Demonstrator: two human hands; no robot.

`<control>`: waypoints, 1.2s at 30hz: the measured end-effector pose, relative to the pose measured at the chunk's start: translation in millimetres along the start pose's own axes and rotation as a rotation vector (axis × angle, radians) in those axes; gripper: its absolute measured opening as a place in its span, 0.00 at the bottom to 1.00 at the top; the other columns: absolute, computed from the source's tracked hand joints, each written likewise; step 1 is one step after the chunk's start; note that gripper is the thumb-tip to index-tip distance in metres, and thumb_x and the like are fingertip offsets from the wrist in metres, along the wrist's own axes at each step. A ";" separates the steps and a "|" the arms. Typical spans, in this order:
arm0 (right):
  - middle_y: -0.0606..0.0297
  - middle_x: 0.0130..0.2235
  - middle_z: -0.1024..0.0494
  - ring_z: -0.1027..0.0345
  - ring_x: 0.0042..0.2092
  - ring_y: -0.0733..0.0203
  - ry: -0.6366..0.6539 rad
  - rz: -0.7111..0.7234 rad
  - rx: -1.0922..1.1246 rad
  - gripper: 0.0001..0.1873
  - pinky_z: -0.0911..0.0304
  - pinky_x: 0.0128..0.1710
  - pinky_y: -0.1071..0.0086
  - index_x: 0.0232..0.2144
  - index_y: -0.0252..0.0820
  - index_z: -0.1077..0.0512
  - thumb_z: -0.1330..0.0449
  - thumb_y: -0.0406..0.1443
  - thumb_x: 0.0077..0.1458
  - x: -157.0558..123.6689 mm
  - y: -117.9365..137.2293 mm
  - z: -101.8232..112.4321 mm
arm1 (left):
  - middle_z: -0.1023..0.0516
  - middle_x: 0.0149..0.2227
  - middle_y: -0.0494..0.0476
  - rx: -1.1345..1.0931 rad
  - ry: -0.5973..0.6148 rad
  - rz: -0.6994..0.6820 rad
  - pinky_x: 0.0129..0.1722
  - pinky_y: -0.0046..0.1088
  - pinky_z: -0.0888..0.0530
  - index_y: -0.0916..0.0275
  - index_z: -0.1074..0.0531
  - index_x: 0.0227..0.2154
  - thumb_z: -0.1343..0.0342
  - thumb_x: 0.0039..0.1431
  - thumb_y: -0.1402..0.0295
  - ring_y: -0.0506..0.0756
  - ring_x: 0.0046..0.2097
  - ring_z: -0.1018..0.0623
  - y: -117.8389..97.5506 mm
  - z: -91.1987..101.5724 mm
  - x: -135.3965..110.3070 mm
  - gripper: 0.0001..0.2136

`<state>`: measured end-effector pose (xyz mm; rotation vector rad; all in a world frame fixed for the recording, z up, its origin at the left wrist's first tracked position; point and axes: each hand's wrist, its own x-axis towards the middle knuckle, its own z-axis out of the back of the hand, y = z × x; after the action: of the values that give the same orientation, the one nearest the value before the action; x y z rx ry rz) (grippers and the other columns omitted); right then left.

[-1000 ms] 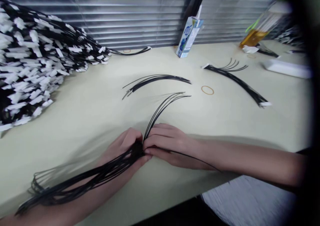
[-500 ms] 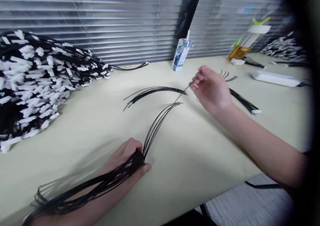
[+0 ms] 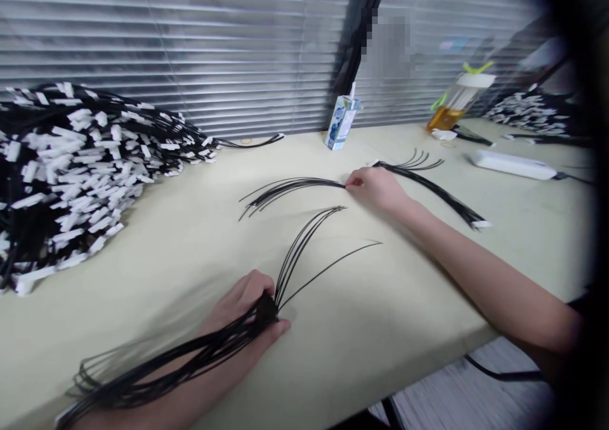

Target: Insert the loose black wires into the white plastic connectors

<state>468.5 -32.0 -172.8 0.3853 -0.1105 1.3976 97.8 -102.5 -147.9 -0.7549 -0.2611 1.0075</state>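
My left hand (image 3: 247, 303) is closed around a thick bundle of thin black cords (image 3: 190, 354) near the table's front edge; the cords trail back along my forearm and several ends fan out ahead of my fist (image 3: 309, 233). My right hand (image 3: 375, 186) is stretched forward with its fingers pinched at the right end of a small flat row of black cords (image 3: 290, 188) lying mid-table. One single cord (image 3: 333, 264) curves off to the right of the fan.
A big heap of black cords with white tags (image 3: 61, 163) fills the left. Another tagged bundle (image 3: 438, 192) lies right of my hand. A small drink carton (image 3: 341, 122), a bottle (image 3: 454, 103) and a white power strip (image 3: 511, 163) stand by the blinds.
My right hand left the bundle at my left hand, lifted forward with one cord, and now rests lower at the end of the mid-table row. The camera tilted up.
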 end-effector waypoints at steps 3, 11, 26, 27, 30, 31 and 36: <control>0.58 0.32 0.23 0.32 0.34 0.57 -0.006 0.008 -0.089 0.08 0.42 0.35 0.67 0.29 0.40 0.24 0.45 0.33 0.49 0.7 1.8 3.5 | 0.30 0.28 0.43 -0.010 0.004 -0.014 0.29 0.29 0.39 0.55 0.39 0.28 0.47 0.48 0.64 0.53 0.29 0.32 1.2 -0.3 0.3 0.06; 0.57 0.34 0.24 0.32 0.35 0.57 0.006 0.044 -0.214 0.08 0.42 0.35 0.68 0.30 0.39 0.27 0.46 0.33 0.49 -2.2 8.9 4.4 | 0.30 0.28 0.43 -0.005 0.005 -0.008 0.29 0.29 0.39 0.54 0.40 0.28 0.47 0.47 0.65 0.54 0.29 0.32 2.2 -1.0 0.8 0.07; 0.52 0.35 0.27 0.37 0.39 0.52 -0.004 0.123 -0.385 0.12 0.46 0.38 0.64 0.33 0.35 0.27 0.51 0.30 0.54 -7.3 28.2 0.6 | 0.32 0.28 0.42 0.010 -0.006 -0.024 0.28 0.28 0.40 0.55 0.40 0.29 0.45 0.48 0.66 0.53 0.29 0.33 0.9 -0.8 0.3 0.08; 0.51 0.35 0.27 0.37 0.39 0.52 -0.010 0.125 -0.387 0.12 0.46 0.38 0.64 0.33 0.35 0.27 0.51 0.30 0.55 -8.0 29.6 0.2 | 0.32 0.28 0.42 0.008 -0.005 -0.028 0.29 0.28 0.39 0.55 0.40 0.29 0.46 0.48 0.66 0.53 0.29 0.33 1.0 -0.7 0.3 0.07; 0.52 0.34 0.28 0.38 0.38 0.53 -0.014 0.138 -0.375 0.13 0.46 0.39 0.64 0.32 0.35 0.27 0.52 0.30 0.56 -8.9 31.9 -0.9 | 0.31 0.28 0.43 0.000 -0.004 -0.039 0.29 0.29 0.39 0.54 0.40 0.28 0.47 0.48 0.64 0.54 0.28 0.33 1.2 -0.4 0.4 0.07; 0.52 0.33 0.28 0.38 0.38 0.53 -0.014 0.142 -0.367 0.13 0.46 0.39 0.63 0.31 0.35 0.28 0.53 0.30 0.56 -8.8 32.0 -0.6 | 0.31 0.28 0.43 -0.001 -0.005 -0.040 0.29 0.29 0.39 0.54 0.40 0.29 0.47 0.48 0.64 0.54 0.28 0.33 1.3 -0.3 0.4 0.07; 0.49 0.36 0.29 0.39 0.43 0.49 -0.048 0.129 -0.288 0.14 0.47 0.43 0.59 0.34 0.34 0.28 0.54 0.25 0.55 -6.8 29.3 8.5 | 0.32 0.28 0.43 -0.004 -0.004 -0.045 0.29 0.29 0.39 0.54 0.40 0.29 0.47 0.48 0.65 0.54 0.29 0.33 2.5 -0.7 0.8 0.06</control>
<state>440.0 -37.6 -161.1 0.1734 -0.3771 1.4743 97.0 -101.3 -150.2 -0.7481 -0.2826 0.9661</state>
